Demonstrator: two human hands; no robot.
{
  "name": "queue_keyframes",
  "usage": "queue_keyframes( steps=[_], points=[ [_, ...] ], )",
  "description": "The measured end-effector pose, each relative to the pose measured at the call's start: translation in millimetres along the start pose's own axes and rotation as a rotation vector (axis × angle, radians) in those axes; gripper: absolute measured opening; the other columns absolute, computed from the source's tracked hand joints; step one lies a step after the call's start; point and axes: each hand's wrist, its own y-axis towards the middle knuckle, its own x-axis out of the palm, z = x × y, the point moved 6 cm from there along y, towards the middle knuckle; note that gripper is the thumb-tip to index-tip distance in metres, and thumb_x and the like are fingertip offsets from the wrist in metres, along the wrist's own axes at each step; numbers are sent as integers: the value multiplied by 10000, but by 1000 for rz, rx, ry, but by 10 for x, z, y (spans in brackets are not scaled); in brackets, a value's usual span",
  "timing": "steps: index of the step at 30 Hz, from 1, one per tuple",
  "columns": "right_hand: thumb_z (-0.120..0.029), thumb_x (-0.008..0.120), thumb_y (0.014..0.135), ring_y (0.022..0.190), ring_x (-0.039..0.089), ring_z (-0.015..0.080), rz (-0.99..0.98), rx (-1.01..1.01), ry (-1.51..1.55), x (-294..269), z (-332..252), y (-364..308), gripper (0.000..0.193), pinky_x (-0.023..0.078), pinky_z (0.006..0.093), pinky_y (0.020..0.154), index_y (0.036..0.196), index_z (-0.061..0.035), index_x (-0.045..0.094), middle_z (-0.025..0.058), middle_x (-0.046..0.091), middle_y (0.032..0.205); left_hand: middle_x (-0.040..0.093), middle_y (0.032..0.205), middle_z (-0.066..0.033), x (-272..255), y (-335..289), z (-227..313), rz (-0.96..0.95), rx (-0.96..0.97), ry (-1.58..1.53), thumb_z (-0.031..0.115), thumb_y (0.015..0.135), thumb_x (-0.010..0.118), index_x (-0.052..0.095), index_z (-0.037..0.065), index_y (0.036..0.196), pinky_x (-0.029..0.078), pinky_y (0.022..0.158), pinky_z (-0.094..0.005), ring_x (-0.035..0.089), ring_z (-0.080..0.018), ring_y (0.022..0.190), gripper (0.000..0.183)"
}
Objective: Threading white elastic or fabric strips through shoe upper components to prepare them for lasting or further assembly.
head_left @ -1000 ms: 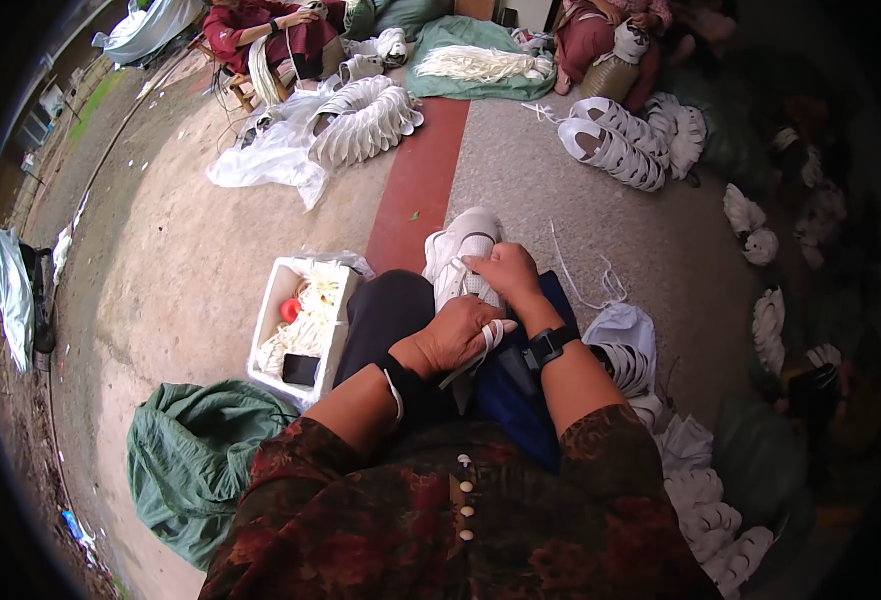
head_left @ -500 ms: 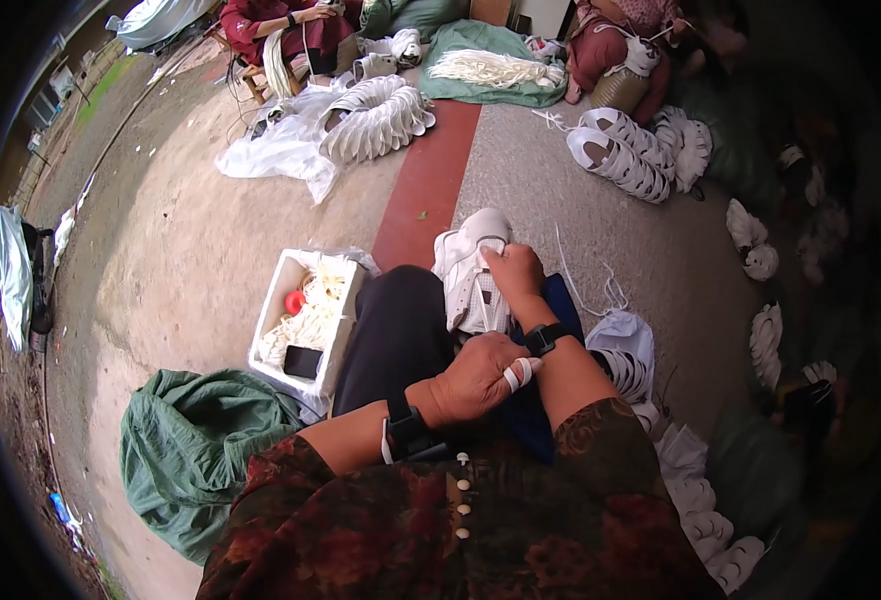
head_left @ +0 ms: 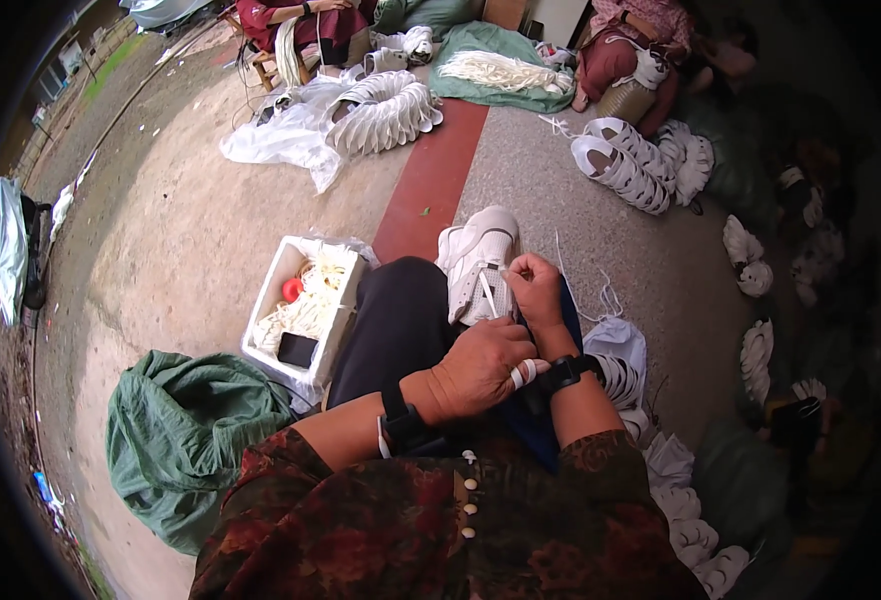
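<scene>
A white sneaker rests on my lap, toe pointing away from me. A flat white shoelace slants over its opening and runs down to my left hand, which is closed on it at the heel end; white tape wraps one finger. My right hand is beside the sneaker's right edge with thumb and fingers pinched together. Whatever is in that pinch is too small to make out. Both wrists carry dark bands.
A white foam box with laces, a red round thing and a dark phone stands left of my knee. A green cloth sack lies nearer. White shoes line the right side. Two people sit ahead, beside a lace bundle.
My right hand has lifted off the sneaker's upper and shifted right and nearer to me. My left hand has moved slightly, and more of the shoelace shows.
</scene>
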Motion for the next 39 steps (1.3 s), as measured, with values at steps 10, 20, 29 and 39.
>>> queue_keyframes(
  steps=[10,20,29,39],
  points=[
    [-59,670,672,858,535,217,-379,-231,-253,247,-183,-55,149,434,312,790,820,-49,653,94,527,874,511,756,-112,7,29,22,-54,50,-138,155,823,591,524,13,717,416,684,-388,514,-311,773,190],
    [-317,526,895,567,417,142,162,232,1111,-893,256,-71,315,340,258,502,667,-110,463,25,429,601,425,614,-58,-1028,-789,-1059,553,-285,-1278,430,913,402,324,110,556,413,618,-316,475,-212,661,485],
    [-339,497,906,577,511,176,382,729,778,-2009,1256,-1066,381,384,242,426,651,-56,489,30,480,597,525,621,-70,-957,-3168,-2837,964,-1389,-1172,422,895,474,513,82,751,498,572,-306,582,-246,704,371],
    [-81,630,682,893,546,379,-150,-274,-626,-616,-327,-266,283,456,402,783,942,-9,546,192,580,877,554,949,-157,-667,-288,-1148,204,-235,418,116,717,670,545,21,986,437,811,-398,521,-344,925,312]
  ],
)
